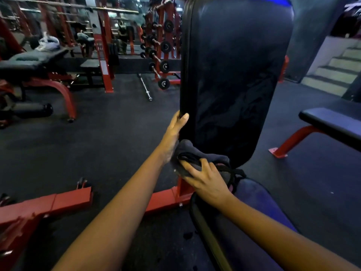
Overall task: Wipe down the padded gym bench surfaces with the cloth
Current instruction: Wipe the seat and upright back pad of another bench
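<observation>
The bench (234, 114) stood with its backrest (238, 55) raised nearly upright, its long axis running up and down and leaning slightly to the right at the top, the padded face turned toward the camera. The seat (259, 202) lay below it, its long axis pointing from the foot of the backrest toward the person. The left hand (175, 132) gripped the backrest's left edge low down, thumb laid on the front face and fingers wrapped out of sight behind. The right hand (207, 182) held the cloth (187, 149), its fingers bent over the top of it. The cloth was a dark grey bunch at the backrest's lower left corner, touching the pad just above the gap to the seat and brushing the left wrist. Its longer side ran left to right, crosswise to the backrest. Something black and cord-like trailed from it toward the seat; what it was could not be told. The bench's red frame (164, 198) rested on the dark floor (117, 133). A flat bench (332, 122) stood to the right, well apart, with stairs (336, 71) beyond. A barbell (145, 87) lay on the floor near a dumbbell rack (162, 47) behind.
</observation>
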Motion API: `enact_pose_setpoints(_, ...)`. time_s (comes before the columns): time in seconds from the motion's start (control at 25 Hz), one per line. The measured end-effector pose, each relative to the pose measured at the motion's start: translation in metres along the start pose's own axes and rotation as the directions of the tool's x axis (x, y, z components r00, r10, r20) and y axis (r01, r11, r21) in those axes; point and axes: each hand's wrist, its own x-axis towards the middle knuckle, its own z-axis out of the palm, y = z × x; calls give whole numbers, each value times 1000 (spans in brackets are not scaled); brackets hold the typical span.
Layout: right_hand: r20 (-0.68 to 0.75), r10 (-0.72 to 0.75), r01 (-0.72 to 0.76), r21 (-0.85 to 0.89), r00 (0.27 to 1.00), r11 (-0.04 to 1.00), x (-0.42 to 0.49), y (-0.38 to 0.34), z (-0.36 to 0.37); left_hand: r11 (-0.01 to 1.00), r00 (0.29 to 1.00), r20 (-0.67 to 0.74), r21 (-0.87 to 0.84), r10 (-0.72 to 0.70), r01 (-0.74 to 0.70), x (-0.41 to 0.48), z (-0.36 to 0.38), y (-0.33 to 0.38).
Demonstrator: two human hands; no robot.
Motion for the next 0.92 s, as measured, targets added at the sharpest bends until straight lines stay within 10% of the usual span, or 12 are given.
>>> enact_pose_setpoints(0.56,403,-335,144,436,851,889,-32,24,-28,976,999,-27,214,-28,33,-19,11,-12)
enact_pose_setpoints(0.72,560,26,-218,278,828,935,-65,34,-73,986,991,-129,158,-24,45,-92,14,-54)
enact_pose_setpoints(0.92,654,420,-645,139,629,751,-124,0,-74,831,997,29,555,-67,40,-152,65,-123)
